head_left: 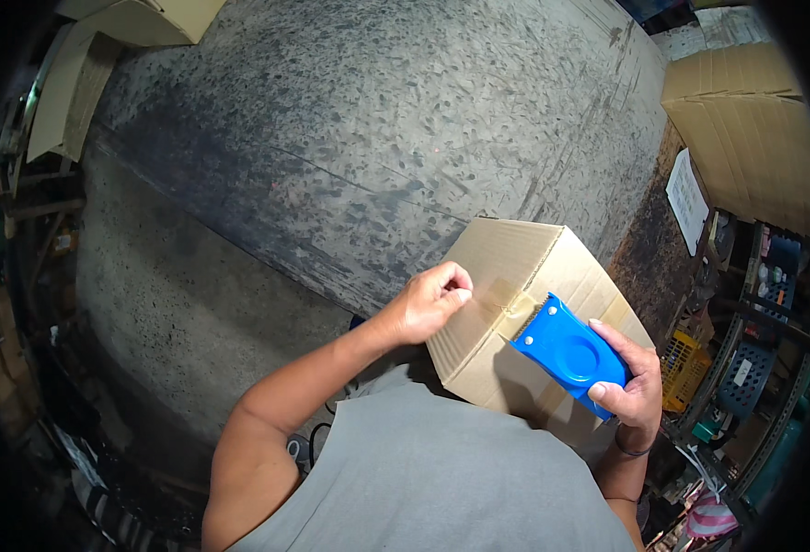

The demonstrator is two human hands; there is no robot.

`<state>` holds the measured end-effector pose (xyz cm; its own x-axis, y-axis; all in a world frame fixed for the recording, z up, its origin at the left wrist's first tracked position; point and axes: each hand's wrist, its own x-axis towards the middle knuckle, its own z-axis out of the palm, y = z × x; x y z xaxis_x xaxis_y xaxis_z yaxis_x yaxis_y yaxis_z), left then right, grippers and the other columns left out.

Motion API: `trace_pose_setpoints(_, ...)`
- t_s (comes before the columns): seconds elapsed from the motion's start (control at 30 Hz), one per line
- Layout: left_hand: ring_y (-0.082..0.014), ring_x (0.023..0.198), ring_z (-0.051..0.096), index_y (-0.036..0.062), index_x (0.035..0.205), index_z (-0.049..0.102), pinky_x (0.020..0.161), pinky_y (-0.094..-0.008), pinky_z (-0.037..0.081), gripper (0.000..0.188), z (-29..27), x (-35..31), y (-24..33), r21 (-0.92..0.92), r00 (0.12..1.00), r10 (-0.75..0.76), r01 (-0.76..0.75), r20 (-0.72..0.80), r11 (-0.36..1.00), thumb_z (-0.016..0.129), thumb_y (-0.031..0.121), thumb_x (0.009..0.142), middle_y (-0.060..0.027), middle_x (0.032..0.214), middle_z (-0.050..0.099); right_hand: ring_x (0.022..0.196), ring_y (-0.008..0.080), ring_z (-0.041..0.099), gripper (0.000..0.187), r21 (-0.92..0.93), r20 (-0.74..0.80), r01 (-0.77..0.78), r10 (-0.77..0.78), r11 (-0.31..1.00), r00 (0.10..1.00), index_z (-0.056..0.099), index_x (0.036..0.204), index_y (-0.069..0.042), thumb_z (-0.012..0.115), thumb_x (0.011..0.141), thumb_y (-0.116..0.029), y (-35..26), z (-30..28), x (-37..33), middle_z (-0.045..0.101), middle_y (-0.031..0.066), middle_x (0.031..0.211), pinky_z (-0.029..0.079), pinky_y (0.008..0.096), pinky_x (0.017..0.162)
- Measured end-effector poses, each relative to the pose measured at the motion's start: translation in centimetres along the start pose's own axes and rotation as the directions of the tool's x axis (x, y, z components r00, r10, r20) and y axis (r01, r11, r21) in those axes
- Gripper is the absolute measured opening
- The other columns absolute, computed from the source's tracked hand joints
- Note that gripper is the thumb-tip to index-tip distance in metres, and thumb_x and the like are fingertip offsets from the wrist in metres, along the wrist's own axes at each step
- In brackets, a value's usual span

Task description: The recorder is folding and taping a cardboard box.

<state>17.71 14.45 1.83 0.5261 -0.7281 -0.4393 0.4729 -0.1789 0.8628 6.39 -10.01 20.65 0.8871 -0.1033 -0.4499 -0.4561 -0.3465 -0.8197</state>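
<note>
A brown cardboard box (508, 247) stands tilted in the view, just in front of my body. My right hand (632, 379) grips a blue tape dispenser (574, 345) by its rear end. Its toothed front edge sits at the box's edge, beside a strip of clear tape (519, 311) that runs over that edge onto the left-hand face. Close to this face is my left hand (433, 301), its fingers curled in and the thumb pointing toward the box. Nothing shows in the left fingers; whether they touch the cardboard is hard to tell.
Beneath the box lies a worn grey work surface (368, 120) with dark marks. Larger cartons stand at the far right (745, 138) and far left (161, 20). A white paper sheet (687, 201) lies at the right. Shelving there holds a yellow basket (685, 368) and a blue-grey basket (745, 375).
</note>
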Motion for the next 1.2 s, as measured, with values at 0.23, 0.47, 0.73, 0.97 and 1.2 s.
trace_pose_setpoints(0.23, -0.0051, 0.082, 0.05, 0.0034, 0.099, 0.058, 0.073, -0.024, 0.045, 0.009, 0.0, -0.7, 1.6, -0.027, 0.998, 0.065, -0.064, 0.022, 0.998, 0.057, 0.011, 0.093, 0.0016, 0.089, 0.057, 0.087, 0.0202, 0.071, 0.07, 0.012, -0.018, -0.008, 0.009, 1.0, 1.0, 0.058, 0.127, 0.007, 0.078, 0.07, -0.028, 0.2, 0.0, 0.1, 0.072, 0.0187, 0.099, 0.052, 0.0268, 0.082)
trace_pose_setpoints(0.47, -0.0127, 0.086, 0.058, 0.0014, 0.096, 0.059, 0.08, -0.0292, 0.048, 0.011, 0.1, -0.4, 1.1, 0.038, 0.999, 0.05, -0.051, 0.02, 0.998, 0.059, 0.011, 0.091, -0.006, 0.089, 0.061, 0.089, 0.0207, 0.071, 0.071, 0.01, -0.032, -0.01, 0.011, 1.0, 0.999, 0.058, 0.126, 0.007, 0.078, 0.069, -0.029, 0.2, 0.2, -0.2, 0.071, 0.0192, 0.101, 0.052, 0.0277, 0.084)
trace_pose_setpoints(0.73, -0.0067, 0.083, 0.053, 0.003, 0.096, 0.06, 0.076, -0.0252, 0.046, 0.009, -0.4, 0.8, 0.6, -0.008, 0.999, 0.02, -0.02, 0.049, 1.0, 0.06, 0.011, 0.093, -0.0012, 0.092, 0.059, 0.089, 0.0208, 0.07, 0.072, -0.01, -0.011, -0.02, 0.02, 1.0, 1.0, 0.058, 0.127, 0.008, 0.078, 0.068, -0.029, 0.1, 0.0, 0.0, 0.071, 0.0186, 0.1, 0.051, 0.0271, 0.084)
trace_pose_setpoints(0.97, -0.0084, 0.084, 0.056, 0.0018, 0.096, 0.059, 0.075, -0.0263, 0.047, 0.009, 0.1, 2.7, 1.3, 0.01, 0.972, 0.225, -0.226, 0.062, 0.974, 0.057, 0.01, 0.094, -0.0021, 0.086, 0.059, 0.089, 0.0211, 0.07, 0.072, 0.004, -0.05, 0.003, -0.003, 1.0, 0.999, 0.057, 0.127, 0.008, 0.077, 0.068, -0.029, 0.5, 0.0, -0.4, 0.071, 0.0188, 0.1, 0.051, 0.0277, 0.084)
trace_pose_setpoints(1.2, -0.0115, 0.086, 0.057, 0.0015, 0.095, 0.061, 0.078, -0.0287, 0.047, 0.011, 0.1, 3.5, 2.6, 0.069, 0.976, 0.213, -0.216, 0.056, 0.974, 0.06, 0.011, 0.09, -0.0042, 0.09, 0.061, 0.092, 0.0213, 0.069, 0.071, -0.022, -0.023, 0.015, -0.016, 1.0, 1.0, 0.057, 0.127, 0.008, 0.076, 0.069, -0.028, 0.3, 0.0, -0.2, 0.07, 0.02, 0.104, 0.051, 0.0285, 0.086)
